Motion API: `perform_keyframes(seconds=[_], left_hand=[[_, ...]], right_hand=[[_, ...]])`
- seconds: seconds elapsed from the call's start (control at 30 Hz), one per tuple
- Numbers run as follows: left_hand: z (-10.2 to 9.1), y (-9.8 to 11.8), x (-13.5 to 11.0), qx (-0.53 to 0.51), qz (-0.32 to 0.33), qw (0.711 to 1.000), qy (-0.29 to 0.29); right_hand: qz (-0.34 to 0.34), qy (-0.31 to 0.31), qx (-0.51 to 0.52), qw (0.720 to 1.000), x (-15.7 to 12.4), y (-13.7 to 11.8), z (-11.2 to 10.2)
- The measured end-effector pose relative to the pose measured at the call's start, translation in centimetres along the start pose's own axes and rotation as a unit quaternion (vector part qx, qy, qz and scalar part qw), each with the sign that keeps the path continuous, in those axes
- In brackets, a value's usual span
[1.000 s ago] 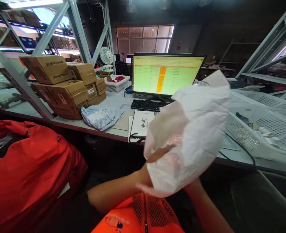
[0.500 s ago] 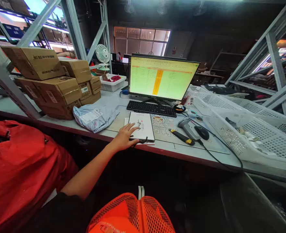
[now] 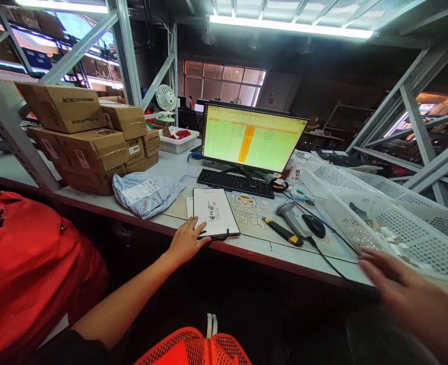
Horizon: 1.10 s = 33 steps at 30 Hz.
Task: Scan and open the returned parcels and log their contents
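Note:
My left hand (image 3: 186, 240) rests on the table's front edge (image 3: 246, 251) with its fingers flat on the near corner of a white booklet (image 3: 213, 212). My right hand (image 3: 406, 296) hovers at the lower right with fingers spread and holds nothing; it is blurred. It is near the front of a white perforated basket (image 3: 394, 230). A barcode scanner (image 3: 294, 219), a black mouse (image 3: 314, 225) and a black and yellow utility knife (image 3: 283, 231) lie between the booklet and the basket.
A monitor (image 3: 251, 137) and a keyboard (image 3: 236, 183) stand behind the booklet. A grey mailer bag (image 3: 144, 191) and stacked cardboard boxes (image 3: 84, 137) are to the left. A red bag (image 3: 29, 268) fills the lower left. An orange mesh bag (image 3: 193, 350) sits below.
The white plastic bag held up a second ago is gone from view. My left hand went to the booklet and stays there. My right hand has come into view at the lower right.

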<state>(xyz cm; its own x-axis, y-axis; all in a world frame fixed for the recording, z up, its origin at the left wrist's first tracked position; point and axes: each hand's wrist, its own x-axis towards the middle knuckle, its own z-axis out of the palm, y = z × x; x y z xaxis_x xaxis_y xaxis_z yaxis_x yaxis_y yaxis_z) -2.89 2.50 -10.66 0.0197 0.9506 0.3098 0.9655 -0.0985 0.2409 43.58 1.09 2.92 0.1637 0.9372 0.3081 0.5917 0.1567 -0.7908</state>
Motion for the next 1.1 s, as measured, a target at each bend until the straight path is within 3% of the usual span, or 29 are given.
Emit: perform_keyframes(seconds=[0.17,0.27,0.33,0.43,0.53,0.63,0.7,0.8,0.87,0.93,1.0,1.1], left_hand=[[-0.3,-3.0,-0.2,-0.001,-0.031,0.998,0.051],[-0.3,-5.0,-0.2,-0.042,-0.015,0.994,0.096],[-0.3,-5.6,-0.1,-0.066,0.014,0.988,0.139],[-1.3,-5.2,0.4,-0.087,0.077,0.969,0.219],[-3.5,-3.6,1.9,-0.094,0.141,0.941,0.292],[-5.8,-2.1,3.8,-0.108,0.174,0.920,0.333],[-6.4,-1.6,4.6,-0.140,0.162,0.910,0.355],[-5.5,-1.7,4.3,-0.194,0.086,0.913,0.348],[-4.0,-1.8,3.3,-0.181,0.030,0.951,0.249],[-2.4,-1.8,2.1,-0.131,0.002,0.988,0.085],[-1.3,-1.6,1.1,-0.088,0.000,0.995,-0.046],[-0.7,-1.3,0.7,-0.091,-0.010,0.992,-0.091]], right_hand=[[-0.136,-0.168,-0.002,0.976,2.5,-2.8,13.4],[-0.192,-0.221,0.039,0.955,3.2,-4.6,20.5],[-0.237,-0.234,0.057,0.941,3.4,-5.7,24.0],[-0.335,-0.227,0.048,0.913,3.3,-7.4,27.3],[-0.417,-0.203,-0.015,0.886,3.8,-8.9,28.4],[-0.455,-0.170,-0.076,0.871,5.1,-9.8,28.0],[-0.462,-0.132,-0.081,0.874,6.2,-9.8,27.3],[-0.442,-0.043,-0.041,0.895,7.6,-9.2,25.9],[-0.422,0.017,-0.011,0.906,8.4,-8.5,25.1],[-0.404,0.057,0.007,0.913,9.0,-7.7,24.4],[-0.389,0.077,0.015,0.918,9.6,-7.0,23.9],[-0.357,0.095,0.023,0.929,10.4,-6.3,23.3]])
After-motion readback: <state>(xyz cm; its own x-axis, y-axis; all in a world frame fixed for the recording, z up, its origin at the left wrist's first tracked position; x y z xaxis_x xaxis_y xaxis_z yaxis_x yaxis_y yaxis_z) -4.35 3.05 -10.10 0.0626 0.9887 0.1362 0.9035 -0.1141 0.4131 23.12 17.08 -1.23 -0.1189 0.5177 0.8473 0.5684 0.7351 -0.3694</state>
